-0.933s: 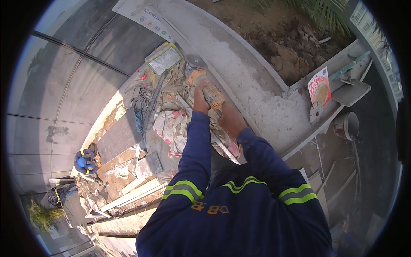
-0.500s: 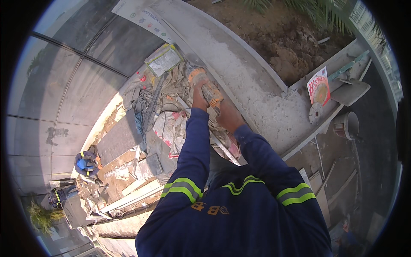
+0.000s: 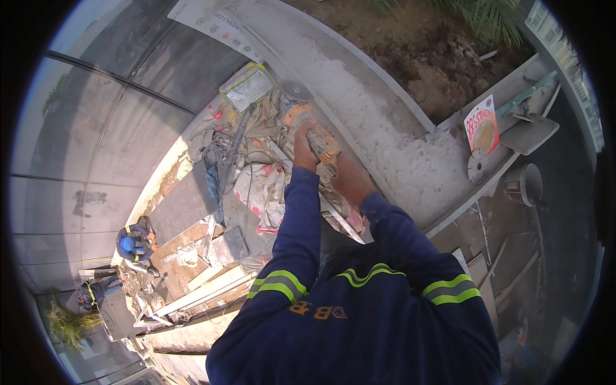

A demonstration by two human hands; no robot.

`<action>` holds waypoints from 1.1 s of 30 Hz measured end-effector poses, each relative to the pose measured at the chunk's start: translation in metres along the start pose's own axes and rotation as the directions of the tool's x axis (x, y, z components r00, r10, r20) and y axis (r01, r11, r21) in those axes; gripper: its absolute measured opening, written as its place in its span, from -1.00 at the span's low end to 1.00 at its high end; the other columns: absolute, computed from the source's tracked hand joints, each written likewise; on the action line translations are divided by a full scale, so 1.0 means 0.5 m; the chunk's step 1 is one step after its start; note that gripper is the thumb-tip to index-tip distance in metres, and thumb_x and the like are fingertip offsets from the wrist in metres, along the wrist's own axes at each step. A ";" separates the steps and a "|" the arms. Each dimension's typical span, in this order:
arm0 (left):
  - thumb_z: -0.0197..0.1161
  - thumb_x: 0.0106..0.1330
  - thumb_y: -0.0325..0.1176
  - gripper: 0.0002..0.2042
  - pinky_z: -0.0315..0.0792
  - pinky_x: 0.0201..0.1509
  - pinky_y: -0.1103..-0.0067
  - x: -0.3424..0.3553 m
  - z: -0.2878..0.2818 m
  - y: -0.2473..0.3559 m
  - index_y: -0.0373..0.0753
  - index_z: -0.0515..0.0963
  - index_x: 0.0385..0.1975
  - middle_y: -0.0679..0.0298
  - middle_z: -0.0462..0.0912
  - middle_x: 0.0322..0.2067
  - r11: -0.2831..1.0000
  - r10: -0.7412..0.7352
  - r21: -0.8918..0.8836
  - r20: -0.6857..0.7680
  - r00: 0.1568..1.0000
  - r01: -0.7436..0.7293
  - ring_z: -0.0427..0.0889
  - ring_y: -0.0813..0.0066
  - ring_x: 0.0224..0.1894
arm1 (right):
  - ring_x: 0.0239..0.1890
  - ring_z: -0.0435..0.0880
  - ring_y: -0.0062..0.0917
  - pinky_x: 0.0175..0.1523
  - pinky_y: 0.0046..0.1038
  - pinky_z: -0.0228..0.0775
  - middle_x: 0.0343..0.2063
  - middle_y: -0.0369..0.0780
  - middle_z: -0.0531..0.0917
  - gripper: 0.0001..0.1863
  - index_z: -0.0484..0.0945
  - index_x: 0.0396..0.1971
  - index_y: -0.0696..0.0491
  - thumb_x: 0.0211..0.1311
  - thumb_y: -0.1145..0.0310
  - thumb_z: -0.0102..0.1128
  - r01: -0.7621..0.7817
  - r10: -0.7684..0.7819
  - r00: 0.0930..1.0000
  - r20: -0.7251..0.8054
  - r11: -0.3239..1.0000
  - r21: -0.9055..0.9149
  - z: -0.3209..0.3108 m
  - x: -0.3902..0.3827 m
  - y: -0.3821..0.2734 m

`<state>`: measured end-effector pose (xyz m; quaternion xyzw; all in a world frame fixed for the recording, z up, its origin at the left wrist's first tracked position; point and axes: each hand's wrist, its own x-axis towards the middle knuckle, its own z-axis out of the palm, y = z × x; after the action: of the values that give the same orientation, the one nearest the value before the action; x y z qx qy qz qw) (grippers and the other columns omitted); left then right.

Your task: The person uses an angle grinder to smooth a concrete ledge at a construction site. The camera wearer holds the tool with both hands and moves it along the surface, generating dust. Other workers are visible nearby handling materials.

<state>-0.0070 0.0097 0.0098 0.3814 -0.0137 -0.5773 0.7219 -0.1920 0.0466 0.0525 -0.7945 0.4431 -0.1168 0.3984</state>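
Note:
An orange, dust-covered angle grinder (image 3: 321, 141) is gripped in both my hands, its head pointing away from me. My left hand (image 3: 304, 149) is wrapped round the body just behind the head. Farther back, my right hand (image 3: 350, 179) is closed on the rear end of the grinder. A blurred round disc (image 3: 295, 91) shows at the head, beside the inner edge of the concrete ledge (image 3: 359, 96). Whether the disc touches the concrete I cannot tell. Crumpled dusty sacks (image 3: 263, 186) lie below and left of the grinder.
A yellow-edged packet (image 3: 247, 86) and coiled cable (image 3: 215, 151) lie among the sacks. On the ledge at right are a cutting disc (image 3: 477, 165), a red-and-white card (image 3: 482, 131) and a trowel (image 3: 529, 136); a bucket (image 3: 525, 186) stands below. A blue-helmeted co-worker (image 3: 131, 244) crouches at left near boards.
The whole view has shifted slightly. Both my hands keep their hold on the grinder, which stays along the ledge's edge with little visible movement.

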 end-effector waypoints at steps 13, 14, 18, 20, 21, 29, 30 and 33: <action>0.30 0.22 -0.29 -0.66 0.65 -0.17 0.12 0.028 -0.001 0.005 -0.30 0.47 -0.06 0.02 0.64 -0.29 0.997 -0.005 0.077 0.012 1.000 0.004 0.70 0.03 -0.30 | -0.18 0.72 0.11 -0.04 0.01 0.54 -0.32 0.17 0.70 -0.65 0.33 -0.13 0.21 0.13 0.45 0.22 0.037 -0.035 0.997 -0.070 0.999 0.019 0.020 0.026 0.021; 0.30 0.22 -0.29 -0.66 0.65 -0.18 0.12 0.034 -0.005 0.008 -0.30 0.48 -0.06 0.03 0.64 -0.29 0.998 -0.018 0.065 0.004 1.000 0.018 0.70 0.04 -0.30 | -0.12 0.68 0.11 0.00 -0.02 0.51 -0.26 0.18 0.67 -0.64 0.36 -0.12 0.24 0.11 0.46 0.23 0.006 -0.004 0.999 -0.045 0.999 0.038 0.015 0.028 0.011; 0.32 0.20 -0.30 -0.69 0.64 -0.21 0.14 0.052 -0.010 0.014 -0.26 0.49 -0.11 0.05 0.64 -0.34 0.998 -0.032 0.052 -0.013 0.999 0.032 0.70 0.06 -0.32 | 0.00 0.62 0.10 0.09 -0.08 0.45 -0.17 0.18 0.62 -0.59 0.40 -0.08 0.29 0.08 0.47 0.24 -0.058 0.058 0.998 -0.003 0.996 0.069 0.007 0.038 -0.006; 0.32 0.20 -0.31 -0.69 0.64 -0.20 0.14 0.053 -0.007 0.013 -0.26 0.50 -0.11 0.06 0.64 -0.34 0.998 -0.022 0.053 -0.014 1.000 0.023 0.70 0.06 -0.32 | 0.00 0.62 0.09 0.09 -0.08 0.45 -0.17 0.18 0.63 -0.59 0.41 -0.07 0.30 0.07 0.48 0.24 -0.060 0.061 0.998 -0.004 0.996 0.064 0.010 0.042 -0.003; 0.32 0.20 -0.31 -0.68 0.65 -0.20 0.14 0.052 -0.004 0.013 -0.27 0.50 -0.09 0.06 0.64 -0.33 0.999 -0.020 0.049 -0.017 1.000 0.021 0.70 0.06 -0.32 | 0.00 0.62 0.09 0.09 -0.08 0.45 -0.16 0.18 0.62 -0.58 0.41 -0.07 0.30 0.07 0.48 0.24 -0.063 0.063 0.998 -0.001 0.996 0.060 0.012 0.044 -0.001; 0.31 0.21 -0.33 -0.68 0.65 -0.17 0.15 -0.003 0.015 -0.001 -0.29 0.49 -0.08 0.04 0.64 -0.31 1.000 -0.004 0.020 -0.030 1.000 0.005 0.70 0.03 -0.30 | -0.17 0.71 0.12 -0.03 0.00 0.53 -0.30 0.20 0.70 -0.61 0.33 -0.10 0.24 0.10 0.46 0.22 0.049 -0.048 0.998 -0.035 0.999 0.011 0.015 0.011 0.022; 0.31 0.21 -0.33 -0.68 0.65 -0.17 0.15 -0.005 0.008 0.001 -0.30 0.49 -0.08 0.03 0.64 -0.31 1.000 -0.008 0.013 -0.015 1.000 0.008 0.70 0.03 -0.30 | -0.17 0.71 0.12 -0.04 0.01 0.53 -0.30 0.20 0.70 -0.61 0.33 -0.10 0.24 0.10 0.45 0.23 0.041 -0.041 0.999 -0.022 0.999 0.015 0.007 0.003 0.012; 0.29 0.22 -0.34 -0.69 0.65 -0.17 0.16 -0.015 0.015 -0.006 -0.31 0.47 -0.09 0.02 0.64 -0.32 1.000 -0.010 0.007 -0.010 1.000 0.011 0.70 0.03 -0.30 | -0.19 0.71 0.13 -0.05 0.02 0.53 -0.30 0.20 0.70 -0.62 0.33 -0.11 0.24 0.11 0.45 0.22 0.043 -0.043 0.999 -0.029 0.999 0.005 0.008 -0.004 0.020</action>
<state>-0.0154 0.0119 0.0164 0.3867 -0.0102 -0.5791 0.7176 -0.1969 0.0475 0.0428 -0.8009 0.4313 -0.1383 0.3917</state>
